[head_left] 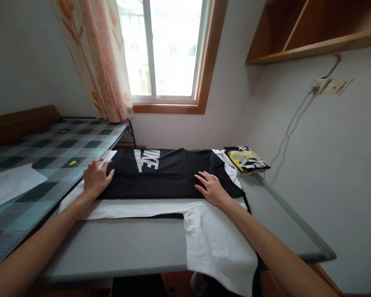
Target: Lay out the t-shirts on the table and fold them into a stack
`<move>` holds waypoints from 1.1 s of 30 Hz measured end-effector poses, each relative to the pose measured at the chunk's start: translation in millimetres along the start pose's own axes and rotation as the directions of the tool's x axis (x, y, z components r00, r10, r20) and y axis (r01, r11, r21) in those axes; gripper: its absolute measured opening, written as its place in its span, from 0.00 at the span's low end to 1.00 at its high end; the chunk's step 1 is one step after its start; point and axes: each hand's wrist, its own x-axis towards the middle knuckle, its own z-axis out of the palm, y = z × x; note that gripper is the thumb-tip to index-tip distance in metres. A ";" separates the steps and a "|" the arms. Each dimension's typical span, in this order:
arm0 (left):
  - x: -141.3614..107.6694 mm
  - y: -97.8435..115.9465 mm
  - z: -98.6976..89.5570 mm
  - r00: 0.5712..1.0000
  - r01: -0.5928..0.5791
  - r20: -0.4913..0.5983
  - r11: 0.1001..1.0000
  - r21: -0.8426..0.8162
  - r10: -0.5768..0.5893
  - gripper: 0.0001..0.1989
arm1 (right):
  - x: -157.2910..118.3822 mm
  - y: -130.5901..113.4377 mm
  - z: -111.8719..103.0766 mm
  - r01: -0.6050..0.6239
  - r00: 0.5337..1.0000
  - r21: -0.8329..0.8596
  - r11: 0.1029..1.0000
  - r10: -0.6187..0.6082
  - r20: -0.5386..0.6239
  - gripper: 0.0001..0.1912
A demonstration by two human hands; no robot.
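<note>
A black T-shirt (173,181) with white lettering lies partly folded on the table, its collar toward the right. Beneath it a white T-shirt (216,235) is spread, one sleeve hanging over the table's front edge. My left hand (97,177) rests at the black shirt's left end, fingers apart. On the black cloth near the collar lies my right hand (212,187), its fingers spread flat. Neither hand grips anything that shows. A folded shirt (246,159) in black, white and yellow sits at the far right corner.
The grey table (136,243) stands against the right wall. To the left is a bed with a checked mattress (80,140) and a sheet of paper (12,183) on it. A cable (292,123) hangs down to the table's right. A wooden shelf (315,45) juts out overhead.
</note>
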 end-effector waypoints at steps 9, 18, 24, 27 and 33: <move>-10.9 2.3 31.5 0.781 -0.389 0.419 0.885 -0.256 0.464 0.30 | -15.0 25.3 -3.7 -0.145 0.978 -0.122 0.982 0.161 0.135 0.34; -5.3 -12.9 33.3 0.835 -0.304 0.390 0.917 -0.259 0.387 0.29 | -40.8 62.4 -13.8 -0.272 0.945 -0.189 0.944 0.298 0.132 0.36; -5.4 9.1 31.8 0.914 -0.184 0.318 0.957 -0.223 0.250 0.27 | -5.4 52.0 -34.8 -0.287 0.956 -0.182 0.940 0.294 0.008 0.27; -7.0 11.7 32.0 0.918 -0.166 0.318 0.957 -0.239 0.239 0.27 | 28.5 53.4 -44.2 -0.278 0.961 -0.139 0.951 0.276 -0.030 0.25; -19.9 5.5 25.4 0.942 -0.189 0.226 0.949 -0.252 0.248 0.28 | 99.9 84.9 -38.0 -0.324 0.940 -0.038 0.945 0.326 0.098 0.23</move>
